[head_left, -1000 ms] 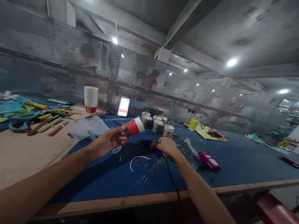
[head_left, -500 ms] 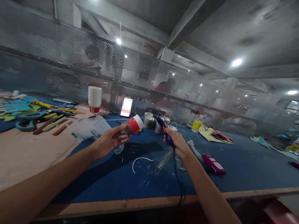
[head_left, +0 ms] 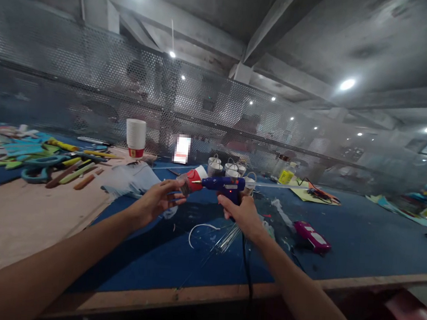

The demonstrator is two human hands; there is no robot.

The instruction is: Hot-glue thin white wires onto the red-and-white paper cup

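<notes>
My left hand [head_left: 157, 201] is closed around a red and white paper cup [head_left: 193, 178], held on its side above the blue table mat [head_left: 340, 222]. My right hand [head_left: 241, 209] grips a blue glue gun [head_left: 223, 184] by its handle, level, with the nozzle pointing left and almost touching the cup. The gun's black cord [head_left: 246, 260] hangs down over the table's front edge. Thin clear glue strands and a white strip [head_left: 201, 227] lie on the mat under my hands.
Small finished cup baskets [head_left: 231, 168] stand behind the gun. A stack of paper cups [head_left: 135, 137], scissors [head_left: 39, 165] and coloured scraps lie at the left. A pink tool [head_left: 312, 235] lies right. A perforated metal screen [head_left: 94, 93] backs the table; people sit behind it.
My right hand has lifted the glue gun off the mat and turned it level, bringing its nozzle up to the cup. My left hand has kept the cup in nearly the same place.
</notes>
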